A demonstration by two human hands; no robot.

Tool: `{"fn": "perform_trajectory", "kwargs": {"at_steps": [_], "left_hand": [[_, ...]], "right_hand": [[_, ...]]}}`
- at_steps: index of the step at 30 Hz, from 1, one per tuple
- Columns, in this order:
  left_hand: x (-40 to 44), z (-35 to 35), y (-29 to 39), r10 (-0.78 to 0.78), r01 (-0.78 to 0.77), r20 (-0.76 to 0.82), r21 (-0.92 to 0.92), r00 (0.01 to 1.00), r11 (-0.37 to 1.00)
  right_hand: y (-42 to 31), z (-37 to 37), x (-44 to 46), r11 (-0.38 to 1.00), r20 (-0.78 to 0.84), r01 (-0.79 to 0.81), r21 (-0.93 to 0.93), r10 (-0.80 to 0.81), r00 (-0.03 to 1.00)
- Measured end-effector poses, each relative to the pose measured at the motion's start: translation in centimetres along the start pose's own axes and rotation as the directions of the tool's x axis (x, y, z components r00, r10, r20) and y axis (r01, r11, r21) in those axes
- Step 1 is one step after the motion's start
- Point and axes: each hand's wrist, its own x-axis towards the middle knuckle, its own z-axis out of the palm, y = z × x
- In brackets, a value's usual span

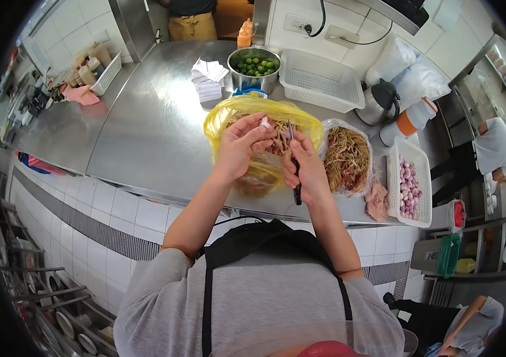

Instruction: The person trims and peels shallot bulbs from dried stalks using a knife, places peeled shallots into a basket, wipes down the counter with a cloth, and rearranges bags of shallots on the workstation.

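My left hand (pixel 238 149) is closed on a small shallot (pixel 266 123), pale at its tip, held between thumb and fingers. In my right hand (pixel 309 172) is a small knife (pixel 297 193) with a black handle, its short blade pointing away from me. Both hands are above an open yellow plastic bag (pixel 220 116) with dry, brownish peelings inside. Just right of my right hand, a clear bag (pixel 347 157) holds shallots with long dried stems. Farther right, a white basket (pixel 424 178) contains several peeled purple shallots (pixel 408 187).
Behind the yellow bag stand a metal pot (pixel 253 78) of green limes, folded white papers (pixel 208 77) and a white plastic basket (pixel 321 80). A steel jug (pixel 381 101) and a white-orange bottle (pixel 409 121) are at right. A pinkish cloth (pixel 376 201) lies near the counter edge. Other people stand nearby.
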Motion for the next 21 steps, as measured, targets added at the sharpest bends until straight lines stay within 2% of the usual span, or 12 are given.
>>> {"fn": "perform_trajectory", "kwargs": {"at_steps": [1,2,3,4,6,9,16,18,21], "left_hand": [[0.0,0.1,0.1,0.001,-0.001,0.005,0.002,1.0,1.0],[-0.1,0.1,0.0,0.004,-0.004,0.0,0.046,1.0,0.999],[-0.1,0.2,0.0,0.007,-0.007,-0.006,0.09,1.0,0.996],[-0.1,0.3,-0.1,0.008,-0.007,-0.003,0.09,1.0,0.996],[-0.1,0.5,-0.4,0.072,-0.072,0.006,0.108,0.997,0.992],[-0.1,0.9,-0.4,0.157,-0.16,0.03,0.176,0.987,0.971],[0.1,0.4,-0.3,0.166,-0.179,0.077,0.24,0.983,0.954],[-0.1,0.6,0.1,0.033,-0.034,0.089,0.009,0.995,0.999],[-0.1,0.0,0.3,-0.038,0.048,0.139,-0.072,0.99,0.996]], "right_hand": [[0.1,0.0,0.1,1.0,0.0,0.005,0.0,-0.005,1.0],[0.4,0.1,0.3,0.953,-0.04,0.102,-0.286,-0.118,0.992],[0.5,0.3,0.3,0.817,-0.047,0.171,-0.55,-0.235,0.971],[0.5,0.5,0.2,0.817,-0.047,0.173,-0.55,-0.237,0.97],[-0.2,1.6,-0.6,0.752,0.066,0.231,-0.617,-0.243,0.968],[-0.2,1.7,-0.5,0.797,0.065,0.214,-0.565,-0.215,0.974],[-0.1,1.5,-0.3,0.894,0.066,0.182,-0.409,-0.17,0.983],[-0.3,1.1,-0.3,0.95,0.009,0.088,-0.301,-0.09,0.996],[-0.3,0.6,-0.1,0.945,0.009,0.094,-0.314,-0.096,0.995]]}}
